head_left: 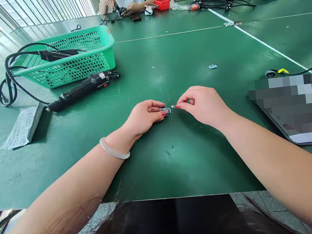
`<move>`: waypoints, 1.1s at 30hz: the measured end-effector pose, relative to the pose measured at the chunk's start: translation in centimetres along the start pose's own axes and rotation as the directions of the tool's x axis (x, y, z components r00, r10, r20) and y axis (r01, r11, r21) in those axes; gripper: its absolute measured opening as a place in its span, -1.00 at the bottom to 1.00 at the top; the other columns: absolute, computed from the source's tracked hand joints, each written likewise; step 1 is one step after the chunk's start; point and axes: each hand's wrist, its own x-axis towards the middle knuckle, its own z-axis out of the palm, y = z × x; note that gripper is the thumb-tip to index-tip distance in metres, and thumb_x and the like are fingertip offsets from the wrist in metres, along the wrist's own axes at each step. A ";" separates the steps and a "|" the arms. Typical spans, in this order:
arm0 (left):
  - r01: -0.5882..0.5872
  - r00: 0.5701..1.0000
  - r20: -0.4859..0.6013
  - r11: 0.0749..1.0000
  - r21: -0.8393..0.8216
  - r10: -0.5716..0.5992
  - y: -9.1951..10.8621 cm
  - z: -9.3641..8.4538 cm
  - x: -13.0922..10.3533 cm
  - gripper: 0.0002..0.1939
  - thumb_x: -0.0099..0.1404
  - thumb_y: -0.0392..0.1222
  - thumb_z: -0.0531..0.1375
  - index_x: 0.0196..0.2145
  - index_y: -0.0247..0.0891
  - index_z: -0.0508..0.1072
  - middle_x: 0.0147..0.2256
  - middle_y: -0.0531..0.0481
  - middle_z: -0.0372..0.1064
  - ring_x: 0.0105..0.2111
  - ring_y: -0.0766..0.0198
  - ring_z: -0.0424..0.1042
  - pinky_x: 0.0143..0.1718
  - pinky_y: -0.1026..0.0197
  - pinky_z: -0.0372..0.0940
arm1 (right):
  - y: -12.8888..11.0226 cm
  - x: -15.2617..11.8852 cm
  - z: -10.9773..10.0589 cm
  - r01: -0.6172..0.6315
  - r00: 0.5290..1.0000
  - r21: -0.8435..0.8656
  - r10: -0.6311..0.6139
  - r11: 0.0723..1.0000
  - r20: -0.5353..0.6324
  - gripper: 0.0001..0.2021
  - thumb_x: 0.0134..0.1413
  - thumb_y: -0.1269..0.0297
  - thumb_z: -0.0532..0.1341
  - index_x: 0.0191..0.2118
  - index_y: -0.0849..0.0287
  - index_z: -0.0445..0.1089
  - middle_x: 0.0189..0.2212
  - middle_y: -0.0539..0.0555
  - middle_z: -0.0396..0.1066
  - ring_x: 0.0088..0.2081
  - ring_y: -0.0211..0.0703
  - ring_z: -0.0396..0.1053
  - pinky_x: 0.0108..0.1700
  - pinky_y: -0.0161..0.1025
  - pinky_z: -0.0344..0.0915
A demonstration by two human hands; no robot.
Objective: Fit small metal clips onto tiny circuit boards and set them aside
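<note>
My left hand (pixel 146 116) pinches a small circuit board (pixel 167 111) between thumb and fingers, just above the green table (pixel 150 162). Facing it, my right hand (pixel 203 104) grips a tiny light-coloured flat piece (pixel 173 106) at its fingertips. A narrow gap separates this piece from the board's right end. The piece is too small for me to tell its exact kind. Fingers cover part of both items. Farther back on the right lies a small blue-grey part (pixel 212 66), apart from both hands.
At the left stand a green plastic basket (pixel 82 65) with cables, a black electric screwdriver (pixel 82 90) and a paper-covered block (pixel 23 126). A blurred-out dark device (pixel 293 116) lies at the right. Across the table, a person (pixel 128 0) works near a red tray (pixel 162 4).
</note>
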 end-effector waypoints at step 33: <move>-0.002 1.000 0.027 0.999 -0.049 0.004 0.0 -0.1 0.1 -0.76 0.14 -0.58 0.30 -0.23 -0.40 0.52 -0.34 -0.06 0.56 -0.30 0.34 0.53 -0.05 0.13 0.42 | -1.3 -0.8 1.4 0.118 0.992 0.134 -0.109 0.984 -0.066 -0.82 0.21 0.36 0.23 -0.34 0.14 0.60 -0.41 0.03 0.49 -0.42 -0.23 0.30 -0.33 -0.21 0.20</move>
